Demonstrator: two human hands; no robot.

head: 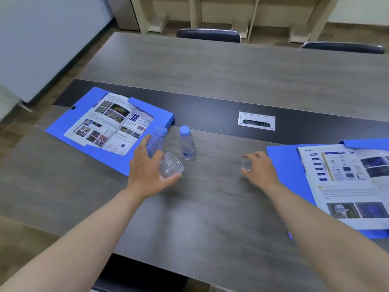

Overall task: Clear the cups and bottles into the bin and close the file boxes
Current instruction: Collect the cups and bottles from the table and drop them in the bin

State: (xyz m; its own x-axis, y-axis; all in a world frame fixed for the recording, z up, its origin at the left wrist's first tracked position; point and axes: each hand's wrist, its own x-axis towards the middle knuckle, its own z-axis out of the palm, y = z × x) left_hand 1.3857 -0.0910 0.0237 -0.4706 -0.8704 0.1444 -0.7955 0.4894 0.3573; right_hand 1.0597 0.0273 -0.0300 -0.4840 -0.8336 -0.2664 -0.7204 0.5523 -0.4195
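Observation:
My left hand [147, 171] grips a clear ribbed plastic cup [171, 167], tilted with its mouth facing the camera. Just behind its fingers stands a clear bottle with a blue cap [156, 142], partly hidden by the hand. A second blue-capped bottle [187, 144] stands upright to the right of it. My right hand [260, 167] is curled around a small clear cup [246, 165] that rests on the table. An open blue file box [69, 127] with a brochure lies at the left. Another open blue file box [284, 163] with a brochure lies at the right.
The grey wood table [210, 218] has a dark centre strip with a metal cable port [256, 121]. Two dark chairs [208, 35] stand at the far side. A dark chair seat [139, 277] shows below the near edge. No bin is in view.

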